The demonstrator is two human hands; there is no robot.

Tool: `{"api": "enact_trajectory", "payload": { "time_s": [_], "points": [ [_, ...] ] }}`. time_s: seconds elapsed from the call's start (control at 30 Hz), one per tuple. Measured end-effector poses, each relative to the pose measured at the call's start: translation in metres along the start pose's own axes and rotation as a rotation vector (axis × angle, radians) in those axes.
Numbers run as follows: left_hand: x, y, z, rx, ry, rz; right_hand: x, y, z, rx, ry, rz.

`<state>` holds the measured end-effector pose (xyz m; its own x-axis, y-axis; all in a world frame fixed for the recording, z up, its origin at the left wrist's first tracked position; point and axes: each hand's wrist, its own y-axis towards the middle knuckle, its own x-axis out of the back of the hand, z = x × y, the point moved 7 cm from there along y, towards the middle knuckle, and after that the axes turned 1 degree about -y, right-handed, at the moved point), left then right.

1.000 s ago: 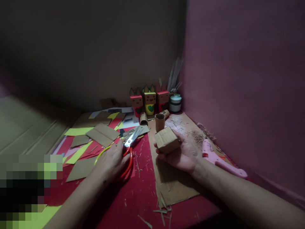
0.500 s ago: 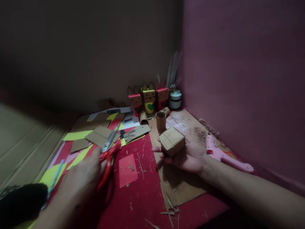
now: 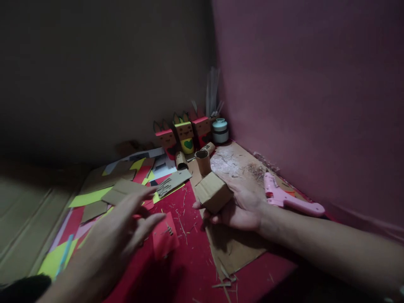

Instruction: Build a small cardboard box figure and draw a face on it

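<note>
A cardboard box [image 3: 213, 192] rests in the right hand [image 3: 243, 207]; glue gun [image 3: 285, 198] to its right, paper scraps [image 3: 91, 195] left, cardboard tube [image 3: 203, 161] behind.

Upright cardboard tube [image 3: 203, 162] stood at the far end of a brown cardboard sheet [image 3: 235, 248]. Just left of the tube, a second tube [image 3: 181, 160] lay on its side. Behind the tube were three cardboard figures [image 3: 184, 134] in a row, with a teal-lidded jar [image 3: 220, 131] at their right end. Well right of the tube lay a pink glue gun [image 3: 285, 198]. Well left of the tube was yellow paper [image 3: 86, 197] among cardboard scraps [image 3: 121, 191].
</note>
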<state>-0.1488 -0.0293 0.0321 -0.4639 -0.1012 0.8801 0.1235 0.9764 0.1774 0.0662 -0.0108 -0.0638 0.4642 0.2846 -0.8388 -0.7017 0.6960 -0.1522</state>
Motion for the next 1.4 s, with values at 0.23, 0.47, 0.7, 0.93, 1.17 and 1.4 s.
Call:
{"api": "enact_trajectory", "payload": {
  "time_s": [0.23, 0.47, 0.7, 0.93, 1.17, 1.4],
  "points": [
    [-0.056, 0.016, -0.086, -0.133, -0.37, 0.132, -0.004, -0.001, -0.003, -0.021, 0.059, 0.034],
    [-0.046, -0.002, -0.085, -0.298, -0.308, -0.045, -0.007, -0.006, -0.003, 0.024, -0.042, 0.101],
    [-0.058, 0.003, -0.066, -0.223, -0.51, 0.075, -0.01, -0.008, 0.003, 0.159, -0.186, 0.083],
    [-0.068, 0.011, -0.046, -0.02, -0.901, 0.199, -0.018, -0.008, 0.008, 0.29, -0.321, 0.107],
    [-0.091, 0.017, -0.031, 0.103, -1.2, 0.368, -0.01, -0.011, 0.016, 0.327, -0.387, -0.033],
    [-0.102, 0.01, -0.037, 0.174, -1.208, 0.386, -0.01, -0.016, 0.017, 0.398, -0.643, -0.163]
  ]
}}
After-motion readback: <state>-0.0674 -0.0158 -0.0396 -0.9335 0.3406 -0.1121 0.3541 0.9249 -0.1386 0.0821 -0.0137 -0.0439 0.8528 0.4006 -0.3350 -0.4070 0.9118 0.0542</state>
